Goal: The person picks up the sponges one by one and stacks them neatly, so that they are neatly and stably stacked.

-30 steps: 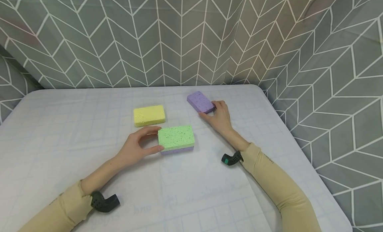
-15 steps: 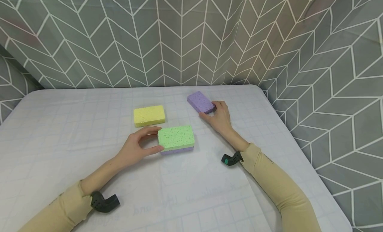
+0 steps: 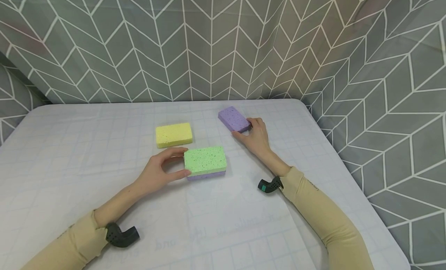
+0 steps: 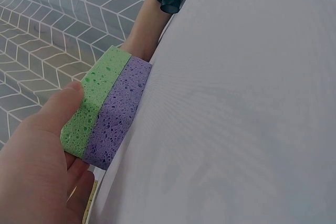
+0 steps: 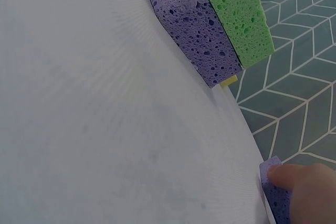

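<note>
A green sponge (image 3: 204, 160) lies squarely on top of a purple sponge (image 4: 118, 114), the two stacked on the table. From the left, my left hand (image 3: 159, 167) grips the green sponge's end, thumb at its near corner and fingers at the far one. Farther back and to the right, another purple sponge (image 3: 232, 118) lies turned at a slant. My right hand (image 3: 257, 137) holds its near right end between thumb and fingers. In the right wrist view the thumb lies against this sponge (image 5: 276, 200), and the other fingers are hidden.
A yellow sponge (image 3: 174, 135) lies just behind the left hand, left of the stack. White cloth with a faint grid covers the table (image 3: 104, 146). A grey patterned curtain (image 3: 195, 45) hangs along the back and right edges.
</note>
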`<act>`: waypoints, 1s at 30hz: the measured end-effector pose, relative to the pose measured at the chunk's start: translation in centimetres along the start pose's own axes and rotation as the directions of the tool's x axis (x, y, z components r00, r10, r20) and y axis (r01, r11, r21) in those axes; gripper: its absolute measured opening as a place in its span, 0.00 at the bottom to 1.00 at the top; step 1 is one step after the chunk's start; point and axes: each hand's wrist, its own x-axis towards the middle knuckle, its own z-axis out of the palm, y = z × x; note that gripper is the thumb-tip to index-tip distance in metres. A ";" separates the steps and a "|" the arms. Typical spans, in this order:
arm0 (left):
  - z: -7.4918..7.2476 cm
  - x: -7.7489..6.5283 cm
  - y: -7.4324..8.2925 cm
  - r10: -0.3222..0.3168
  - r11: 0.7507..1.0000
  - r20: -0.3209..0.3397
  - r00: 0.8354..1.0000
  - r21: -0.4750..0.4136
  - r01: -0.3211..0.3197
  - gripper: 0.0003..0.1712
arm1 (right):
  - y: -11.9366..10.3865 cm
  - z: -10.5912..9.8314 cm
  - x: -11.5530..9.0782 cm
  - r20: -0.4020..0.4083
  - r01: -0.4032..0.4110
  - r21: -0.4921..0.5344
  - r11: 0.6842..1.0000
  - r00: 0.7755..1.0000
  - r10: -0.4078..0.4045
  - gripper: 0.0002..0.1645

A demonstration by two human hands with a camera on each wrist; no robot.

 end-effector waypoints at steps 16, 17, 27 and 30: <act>0.0 0.0 0.3 0.009 1.000 -0.002 1.000 0.003 -0.009 0.37 | 0.1 0.1 0.1 -0.007 0.004 -0.006 1.000 1.000 -0.004 0.45; 0.0 0.0 0.2 0.010 1.000 -0.002 1.000 0.004 -0.010 0.37 | 0.1 0.1 0.1 -0.008 0.005 -0.005 1.000 1.000 -0.005 0.45; 0.0 0.0 0.2 0.024 1.000 -0.002 1.000 0.014 -0.023 0.36 | -0.1 -0.1 -0.1 -0.012 0.012 0.005 1.000 1.000 -0.012 0.45; 0.0 0.0 0.3 0.017 1.000 -0.002 1.000 0.014 -0.017 0.35 | 0.0 -0.1 -0.1 -0.014 0.012 0.003 1.000 1.000 -0.012 0.45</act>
